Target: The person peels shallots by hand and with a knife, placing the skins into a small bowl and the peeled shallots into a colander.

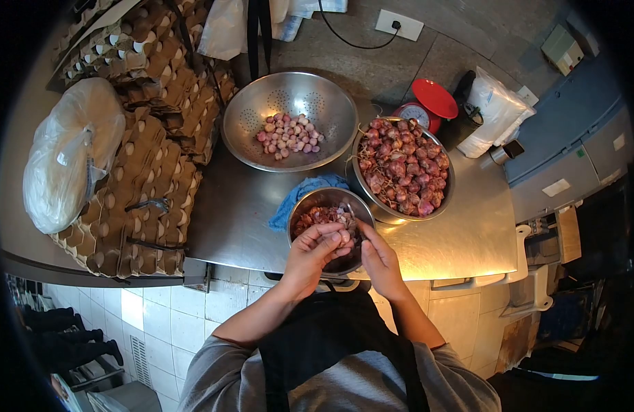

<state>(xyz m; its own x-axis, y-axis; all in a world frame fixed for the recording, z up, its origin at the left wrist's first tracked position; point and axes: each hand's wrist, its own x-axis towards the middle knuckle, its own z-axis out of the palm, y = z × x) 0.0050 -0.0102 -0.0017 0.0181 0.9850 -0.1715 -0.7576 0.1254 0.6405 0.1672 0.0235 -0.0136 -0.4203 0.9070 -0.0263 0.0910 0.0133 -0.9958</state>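
Observation:
Over a small metal bowl [304,199] of papery shallot skins [320,217], my two hands are close together. My left hand [311,257] is closed, with a pale shallot [343,237] pinched at its fingertips. Just to the right, my right hand [381,264] has its fingers bent together near the shallot; whatever they hold is hidden. Behind the bowl is a metal colander [251,141] with many peeled shallots [289,135] in it. A deep metal pot [446,199] heaped with unpeeled red shallots [405,165] is at the right.
A blue cloth [284,211] lies beside and behind the small bowl on the steel table [227,230]. Egg trays [142,199] are stacked at the left, with a filled plastic bag [70,158] on them. A red scale [433,99] and white bags [492,113] are at the back right.

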